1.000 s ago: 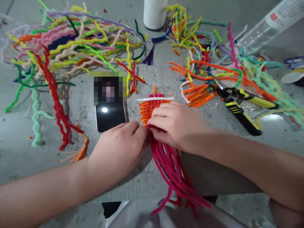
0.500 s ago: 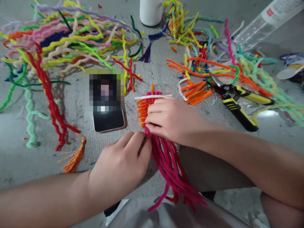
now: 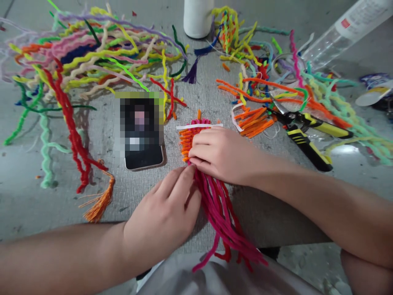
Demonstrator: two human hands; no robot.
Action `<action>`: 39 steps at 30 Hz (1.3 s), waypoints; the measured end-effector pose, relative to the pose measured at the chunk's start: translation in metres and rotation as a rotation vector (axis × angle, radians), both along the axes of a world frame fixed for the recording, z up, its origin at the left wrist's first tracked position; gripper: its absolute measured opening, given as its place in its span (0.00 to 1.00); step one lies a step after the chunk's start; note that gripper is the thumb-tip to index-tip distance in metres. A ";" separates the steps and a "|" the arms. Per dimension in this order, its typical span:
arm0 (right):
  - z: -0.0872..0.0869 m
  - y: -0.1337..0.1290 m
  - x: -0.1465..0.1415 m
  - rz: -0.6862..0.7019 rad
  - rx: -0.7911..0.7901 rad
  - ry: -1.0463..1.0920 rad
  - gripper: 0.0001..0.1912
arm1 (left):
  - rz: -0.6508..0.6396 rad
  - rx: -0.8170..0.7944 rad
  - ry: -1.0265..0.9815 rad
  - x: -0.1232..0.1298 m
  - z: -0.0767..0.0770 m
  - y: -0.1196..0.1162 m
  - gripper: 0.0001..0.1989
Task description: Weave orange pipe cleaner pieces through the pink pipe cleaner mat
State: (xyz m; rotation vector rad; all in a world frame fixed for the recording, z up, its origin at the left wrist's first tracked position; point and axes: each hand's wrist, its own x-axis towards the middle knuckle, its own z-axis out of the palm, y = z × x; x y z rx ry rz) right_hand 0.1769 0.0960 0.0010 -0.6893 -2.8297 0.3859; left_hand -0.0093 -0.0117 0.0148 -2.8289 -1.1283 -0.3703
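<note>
A woven piece of orange and pink pipe cleaners (image 3: 186,145) lies in front of me, with a thin white strip (image 3: 199,126) across its top. My right hand (image 3: 217,153) rests over the piece with its fingers curled together, pressing on it and hiding its right part. Just below, my left hand (image 3: 167,205) pinches at the top of the long loose pink pipe cleaners (image 3: 217,213), near the weave's lower edge. Its fingertips almost meet those of the right hand. The pink and red ends hang over the table's front edge toward my lap.
A phone (image 3: 144,157) stands left of the weave. Beyond it spreads a heap of coloured pipe cleaners (image 3: 101,61). Yellow-black pruning shears (image 3: 307,141) lie at right, near cut orange pieces (image 3: 254,121). A white bottle (image 3: 198,18), an orange tassel (image 3: 100,205) and a clear bottle (image 3: 331,45) are also there.
My left hand has shifted slightly up and right along the pink pipe cleaners, its fingertips closer to the right hand. The right hand stays on the weave. The whole view has shifted a little.
</note>
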 end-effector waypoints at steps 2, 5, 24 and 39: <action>0.001 0.001 0.001 0.006 0.020 0.018 0.14 | -0.025 -0.003 -0.016 0.001 -0.002 -0.002 0.15; 0.000 0.002 0.002 -0.011 0.031 0.041 0.13 | -0.038 -0.007 -0.040 0.003 -0.005 -0.002 0.16; 0.008 0.013 0.007 -0.112 -0.146 0.178 0.08 | -0.064 -0.034 -0.017 0.004 -0.011 -0.002 0.17; 0.003 0.013 0.014 -0.152 -0.230 0.255 0.09 | -0.091 -0.116 -0.035 0.001 -0.009 0.005 0.14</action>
